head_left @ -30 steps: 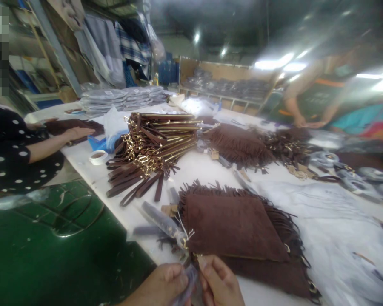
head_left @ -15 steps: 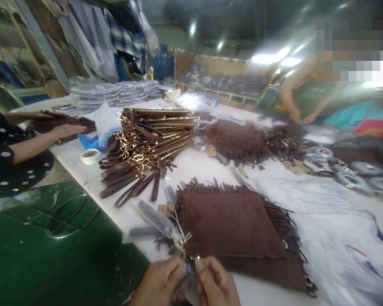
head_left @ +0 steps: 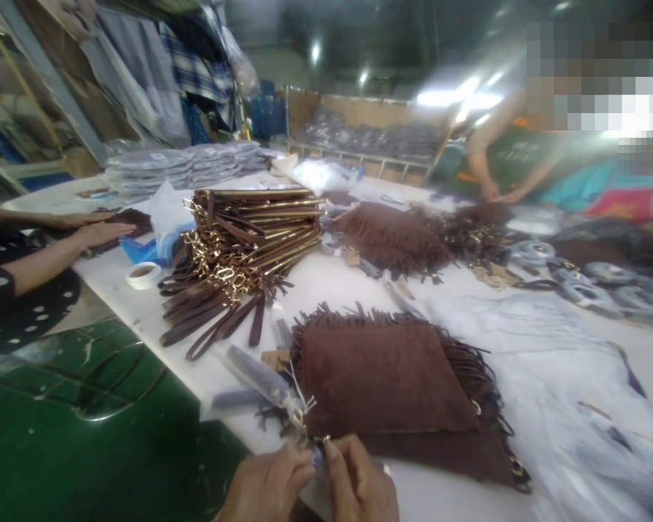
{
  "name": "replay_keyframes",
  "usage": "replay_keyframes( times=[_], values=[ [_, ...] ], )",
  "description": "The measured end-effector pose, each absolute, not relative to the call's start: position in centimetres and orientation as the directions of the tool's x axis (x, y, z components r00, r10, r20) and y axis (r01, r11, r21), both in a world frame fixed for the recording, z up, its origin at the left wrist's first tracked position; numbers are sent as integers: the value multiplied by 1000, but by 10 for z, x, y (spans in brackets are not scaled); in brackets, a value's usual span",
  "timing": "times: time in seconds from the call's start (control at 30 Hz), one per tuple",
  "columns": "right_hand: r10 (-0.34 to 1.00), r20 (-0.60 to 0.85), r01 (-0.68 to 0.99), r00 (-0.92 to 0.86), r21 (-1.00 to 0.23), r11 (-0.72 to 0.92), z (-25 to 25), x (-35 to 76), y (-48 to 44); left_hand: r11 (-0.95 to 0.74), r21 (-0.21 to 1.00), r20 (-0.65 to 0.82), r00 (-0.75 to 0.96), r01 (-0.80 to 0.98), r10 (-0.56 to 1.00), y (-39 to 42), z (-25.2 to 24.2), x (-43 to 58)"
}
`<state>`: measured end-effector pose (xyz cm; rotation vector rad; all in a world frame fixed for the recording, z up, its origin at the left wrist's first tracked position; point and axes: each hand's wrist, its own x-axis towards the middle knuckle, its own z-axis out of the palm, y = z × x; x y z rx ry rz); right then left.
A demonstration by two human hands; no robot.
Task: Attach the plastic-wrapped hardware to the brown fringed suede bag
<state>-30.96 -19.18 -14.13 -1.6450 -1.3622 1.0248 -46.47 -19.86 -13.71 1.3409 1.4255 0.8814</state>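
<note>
A brown fringed bag (head_left: 381, 384) lies flat on the white table, with gold rings at its right edge. At its lower left corner, my right hand (head_left: 359, 478) pinches a small gold-coloured metal piece. My left hand (head_left: 269, 482) is closed beside it, fingertips pressed together near a small clear or bluish bit that is too blurred to name. A plastic-wrapped strip (head_left: 258, 377) and a cardboard tag (head_left: 276, 359) sit just beyond my left hand, with white string at the bag's corner.
A pile of brown straps and pouches with gold clasps (head_left: 244, 254) stands beyond the bag. A tape roll (head_left: 144, 275) is at the left table edge. More fringed bags (head_left: 395, 235) lie behind, white plastic (head_left: 549, 384) right. Another person's hands (head_left: 95, 232) rest at left; others work far right.
The view has shifted slightly, so the table items appear further left. My hands stay at the bag's corner, my left fingers a little more closed. The person's hands at left have moved slightly.
</note>
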Motion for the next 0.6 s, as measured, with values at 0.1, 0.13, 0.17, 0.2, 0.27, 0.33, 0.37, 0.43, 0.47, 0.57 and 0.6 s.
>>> replay_keyframes(
  times=[0.1, 0.13, 0.17, 0.2, 0.27, 0.33, 0.37, 0.43, 0.47, 0.57, 0.6],
  values=[
    [989, -85, 407, 122, -904, -128, -143, -311, -192, 90, 953, -94, 0, 290, 996, -201, -138, -461],
    [990, -80, 412, 120, -903, -123, -144, -311, -192, 90, 953, -91, -12, 290, 996, -201, -136, -459],
    [991, -75, 414, 114, -903, -116, -145, -311, -192, 94, 951, -94, -15, 294, 995, -200, -133, -458],
    [992, -70, 413, 106, -904, -108, -147, -312, -192, 104, 948, -108, -6, 299, 994, -198, -131, -456],
    [995, -49, 407, 90, -910, -81, -151, -312, -192, 155, 947, -169, 26, 280, 985, -193, -125, -453],
    [997, -22, 414, 75, -909, -51, -155, -312, -193, 238, 951, -253, 54, 198, 966, -188, -123, -451],
    [998, -10, 423, 67, -905, -38, -158, -312, -193, 285, 948, -296, 68, 140, 953, -186, -123, -450],
    [999, 13, 437, 34, -900, -3, -161, -310, -194, 355, 935, -355, 90, 13, 931, -183, -126, -449],
    [1000, 25, 438, 8, -899, 19, -163, -308, -194, 372, 928, -367, 99, -34, 925, -182, -129, -449],
    [995, 66, 420, -80, -903, 94, -164, -302, -194, 372, 925, -365, 99, -74, 926, -179, -134, -451],
    [992, 84, 417, -98, -901, 117, -163, -300, -194, 371, 926, -365, 89, -63, 927, -178, -135, -451]
  ],
)
